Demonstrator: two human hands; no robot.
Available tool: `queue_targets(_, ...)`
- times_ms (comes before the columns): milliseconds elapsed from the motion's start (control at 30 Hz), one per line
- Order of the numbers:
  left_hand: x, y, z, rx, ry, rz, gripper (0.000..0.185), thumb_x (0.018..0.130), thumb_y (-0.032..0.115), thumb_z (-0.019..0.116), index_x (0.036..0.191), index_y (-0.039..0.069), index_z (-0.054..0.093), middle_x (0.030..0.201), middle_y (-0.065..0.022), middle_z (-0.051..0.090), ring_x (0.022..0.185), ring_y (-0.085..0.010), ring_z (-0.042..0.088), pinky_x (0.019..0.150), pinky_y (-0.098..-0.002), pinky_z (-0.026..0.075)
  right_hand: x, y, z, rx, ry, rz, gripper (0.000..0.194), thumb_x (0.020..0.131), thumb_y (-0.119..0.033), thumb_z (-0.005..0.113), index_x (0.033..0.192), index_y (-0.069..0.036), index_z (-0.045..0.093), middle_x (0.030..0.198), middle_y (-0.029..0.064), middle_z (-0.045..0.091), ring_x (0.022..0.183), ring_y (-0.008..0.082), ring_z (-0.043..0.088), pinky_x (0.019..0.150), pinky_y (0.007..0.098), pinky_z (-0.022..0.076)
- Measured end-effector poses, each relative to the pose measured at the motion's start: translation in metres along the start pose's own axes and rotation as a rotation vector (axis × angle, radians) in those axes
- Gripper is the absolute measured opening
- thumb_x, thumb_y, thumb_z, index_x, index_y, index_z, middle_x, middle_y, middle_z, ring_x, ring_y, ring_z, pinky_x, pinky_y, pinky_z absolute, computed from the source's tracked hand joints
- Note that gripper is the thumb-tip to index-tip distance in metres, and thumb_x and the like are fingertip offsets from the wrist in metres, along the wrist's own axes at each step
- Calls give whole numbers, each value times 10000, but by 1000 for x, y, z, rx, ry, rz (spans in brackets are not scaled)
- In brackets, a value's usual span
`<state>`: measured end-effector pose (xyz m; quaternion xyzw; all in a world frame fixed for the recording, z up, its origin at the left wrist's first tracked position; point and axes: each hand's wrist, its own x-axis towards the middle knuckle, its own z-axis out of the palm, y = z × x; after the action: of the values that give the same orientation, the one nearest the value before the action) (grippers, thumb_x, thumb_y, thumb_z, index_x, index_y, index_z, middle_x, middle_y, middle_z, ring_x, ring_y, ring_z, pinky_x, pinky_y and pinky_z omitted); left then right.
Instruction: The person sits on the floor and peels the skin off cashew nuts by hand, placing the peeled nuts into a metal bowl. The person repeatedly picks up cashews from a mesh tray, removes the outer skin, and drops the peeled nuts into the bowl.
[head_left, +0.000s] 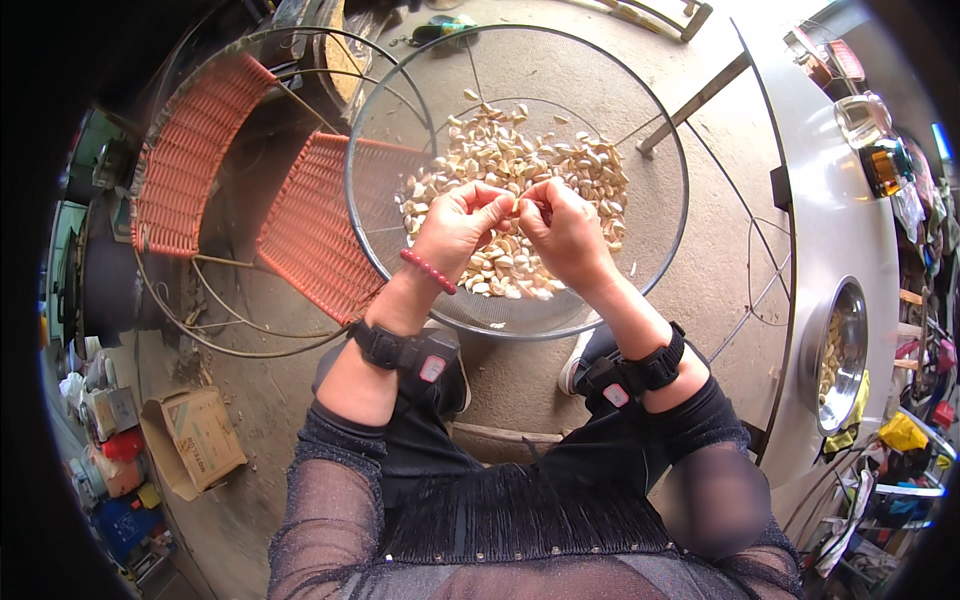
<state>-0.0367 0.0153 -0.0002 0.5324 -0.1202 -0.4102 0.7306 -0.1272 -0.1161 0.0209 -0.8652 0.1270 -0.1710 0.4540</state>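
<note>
My left hand (466, 221) and my right hand (561, 225) meet fingertip to fingertip above a round wire-mesh tray (670, 247). Between the fingertips is a small pale yellowish piece, probably a garlic clove (515, 204); which hand bears it more is hard to tell. Under them, a heap of garlic cloves (504, 154) in pale skins is spread over the mesh, partly hidden by my hands. A red bead bracelet (427, 271) circles my left wrist.
Left of the tray stands a chair with woven orange seat (322, 217). A metal table (817, 247) at the right holds a steel bowl (844, 356) with pale cloves and a glass jar (862, 120). A cardboard box (199, 442) lies on the floor at lower left.
</note>
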Motion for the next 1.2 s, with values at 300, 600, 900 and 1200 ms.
queue_targets(300,-4,6,2,-30,-25,-56,175,803,133,646,930,28,588,797,-2,610,670,-26,540,567,-141,410,4,5,0,171,-28,191,175,846,-163,562,866,11,555,671,58,591,608,100,551,550,248,449)
queue_targets(600,-2,2,-3,107,-71,20,198,823,95,614,983,-21,605,859,-31,628,735,-56,557,651,-180,445,5,4,-1,367,-103,160,177,846,-142,575,890,29,560,700,58,604,619,95,561,556,227,458)
queue_targets(900,-4,-2,3,259,-56,132,209,820,87,616,987,-38,623,847,-32,637,754,-56,552,665,-185,450,1,8,4,151,-44,57,152,868,-154,561,897,-4,566,692,12,578,599,61,502,537,194,414)
queue_targets(1200,-5,0,6,-72,-9,38,200,826,91,607,991,-21,626,844,-19,636,723,-47,565,624,-163,448,2,5,12,818,-39,369,98,883,-148,540,867,-52,554,661,-38,522,541,15,427,477,146,338)
